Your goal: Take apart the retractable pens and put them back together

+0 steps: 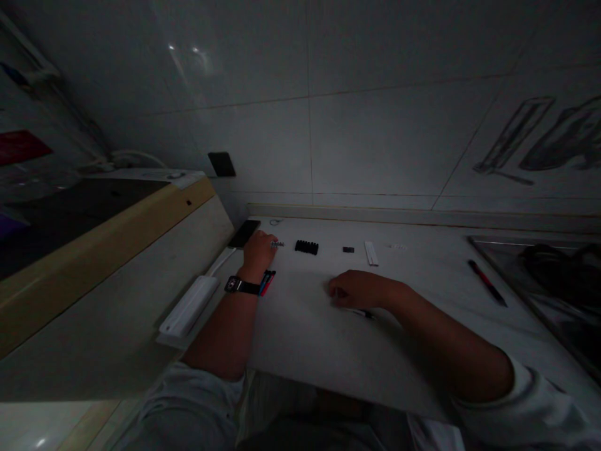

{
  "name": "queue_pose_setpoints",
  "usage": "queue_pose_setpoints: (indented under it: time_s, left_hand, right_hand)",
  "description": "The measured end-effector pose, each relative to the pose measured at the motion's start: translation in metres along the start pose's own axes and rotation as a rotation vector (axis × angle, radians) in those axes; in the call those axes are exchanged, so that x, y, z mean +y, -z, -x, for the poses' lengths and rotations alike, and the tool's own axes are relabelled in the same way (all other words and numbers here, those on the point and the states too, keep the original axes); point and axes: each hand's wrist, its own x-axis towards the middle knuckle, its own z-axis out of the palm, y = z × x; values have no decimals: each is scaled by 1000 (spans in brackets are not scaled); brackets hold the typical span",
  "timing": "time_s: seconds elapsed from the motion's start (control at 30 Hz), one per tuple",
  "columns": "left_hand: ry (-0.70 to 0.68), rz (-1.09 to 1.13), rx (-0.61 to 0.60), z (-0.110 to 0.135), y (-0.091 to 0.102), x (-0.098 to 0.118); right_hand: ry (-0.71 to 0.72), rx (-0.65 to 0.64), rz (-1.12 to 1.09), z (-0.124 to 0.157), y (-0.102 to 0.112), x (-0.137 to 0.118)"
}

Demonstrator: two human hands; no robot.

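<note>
My left hand (260,252), with a watch (232,284) on its wrist, rests near the far left of the white tabletop. Its fingers are curled, and the fingertips are at a row of small shiny metal pieces (278,244); whether it grips any of them is unclear. My right hand (361,289) is low over the middle of the table, its fingers closed in a pinch. What lies between those fingers is hidden. Just under that hand a slim white pen-like stick with a black end (365,314) shows. A black ridged block (307,247) lies between the two hands, farther back.
Behind my right hand lie a small black piece (348,249), a white strip (370,253) and small clear bits (398,246). Red and blue pens (267,283) are beside my left wrist. A phone (245,233), power strip (190,305), red-black pen (487,283) and metal-edged tray (509,273) flank them.
</note>
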Motion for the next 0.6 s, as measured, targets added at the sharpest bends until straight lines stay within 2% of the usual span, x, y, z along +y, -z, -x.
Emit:
queue_pose_setpoints:
  time_s: [0.4, 0.6]
  left_hand:
    - [-10, -19, -2, -6, -10, -4]
    - [-62, 59, 7, -9, -7, 1]
  right_hand:
    - [-48, 408, 52, -13, 7, 28]
    - [-41, 479, 77, -19, 2, 43]
